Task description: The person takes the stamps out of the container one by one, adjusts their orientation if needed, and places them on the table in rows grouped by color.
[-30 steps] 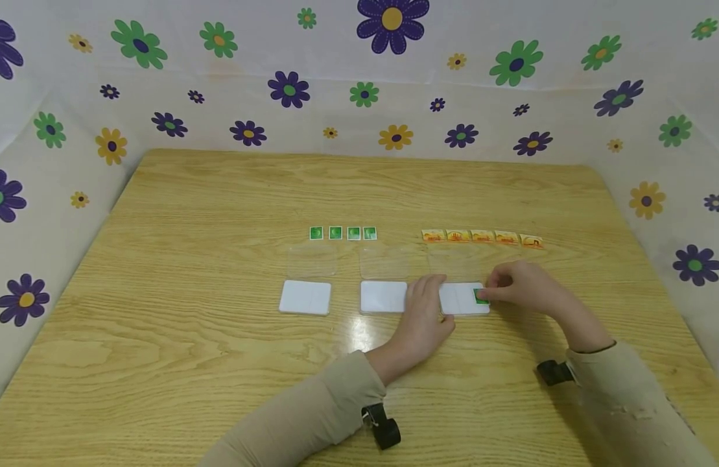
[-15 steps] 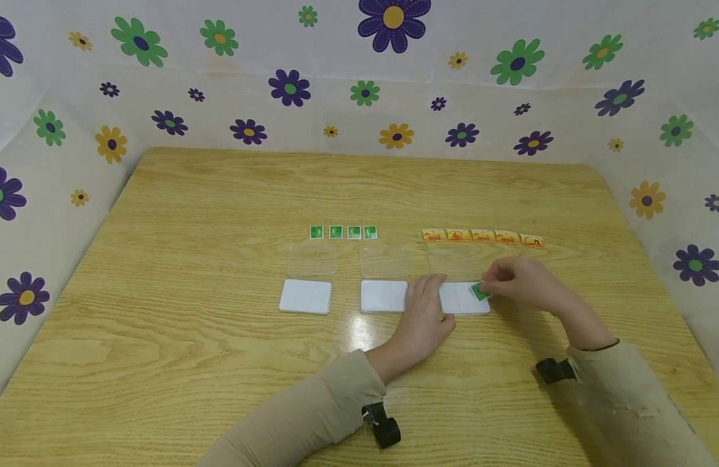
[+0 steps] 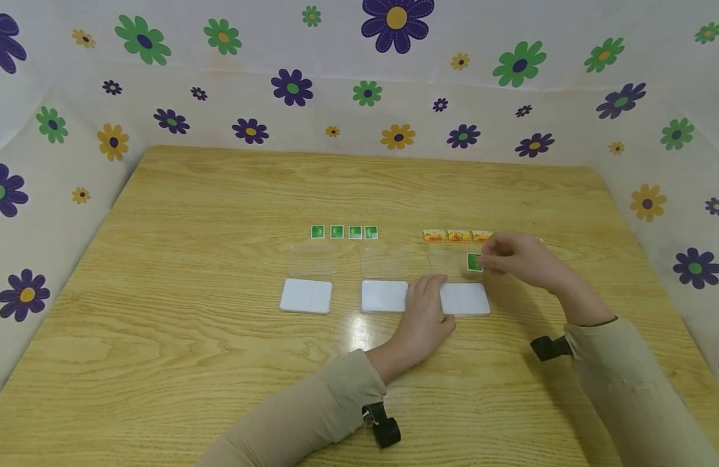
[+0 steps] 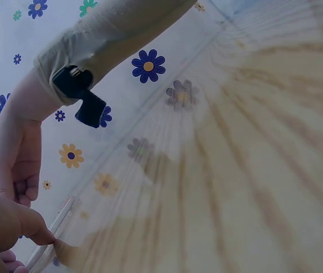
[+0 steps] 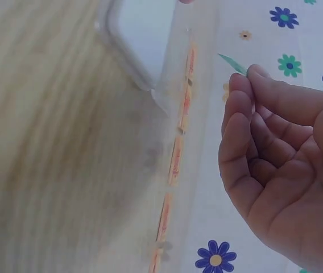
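My right hand [image 3: 525,259] pinches a small green paper square [image 3: 474,262] with a white border between thumb and index finger. In the right wrist view the green square [image 5: 233,63] is thin and seen edge-on, in the air. In the head view it overlaps the right clear plastic lid [image 3: 449,259]. My left hand [image 3: 423,321] holds the left end of the right flat white box [image 3: 465,299], thumb at its near edge and fingers at its far side. The left wrist view shows that thumb [image 4: 36,227] against the box's edge [image 4: 65,213].
Two more white boxes [image 3: 305,296] [image 3: 382,296] lie leftward, with clear lids [image 3: 312,261] [image 3: 384,262] behind them. Several green squares [image 3: 336,231] form a row farther back. Orange strips [image 3: 458,235] line up at right, partly hidden by my right hand. A flowered cloth [image 3: 336,110] surrounds the table.
My right hand has lifted the green square off the right white box and moved it back over the clear lid, covering some orange strips. The left hand has stayed in place.
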{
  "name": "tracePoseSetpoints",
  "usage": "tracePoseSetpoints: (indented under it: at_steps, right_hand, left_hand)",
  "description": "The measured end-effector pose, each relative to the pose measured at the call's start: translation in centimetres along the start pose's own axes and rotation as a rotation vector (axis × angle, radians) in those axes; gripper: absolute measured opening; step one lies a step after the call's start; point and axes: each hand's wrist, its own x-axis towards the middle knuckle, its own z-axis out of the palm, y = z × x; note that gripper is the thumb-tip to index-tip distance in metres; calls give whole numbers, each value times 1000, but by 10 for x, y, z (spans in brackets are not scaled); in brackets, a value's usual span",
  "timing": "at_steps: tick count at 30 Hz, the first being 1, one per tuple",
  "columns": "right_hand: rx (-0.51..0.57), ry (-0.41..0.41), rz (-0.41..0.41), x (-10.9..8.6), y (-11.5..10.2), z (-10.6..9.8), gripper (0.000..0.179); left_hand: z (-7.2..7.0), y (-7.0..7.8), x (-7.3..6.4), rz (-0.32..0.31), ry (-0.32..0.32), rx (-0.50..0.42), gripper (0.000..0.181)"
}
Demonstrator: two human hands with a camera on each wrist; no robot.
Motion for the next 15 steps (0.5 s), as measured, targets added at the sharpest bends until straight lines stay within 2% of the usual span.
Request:
tracePoseSetpoints:
  at_steps: [4,9,15]
  right_hand:
    - [14,-1,-44,16,-7,-6,20]
    - [-32,19,-95,37,-22,-17,17]
    - [-27,14,-92,67,-40,-23,18]
  left_hand:
    - [-1,0,0,-6,-8,-5,61]
    - [0,-1,0,-1,-12,-9,61]
    - [1,-2,-1,5,-9,9,60]
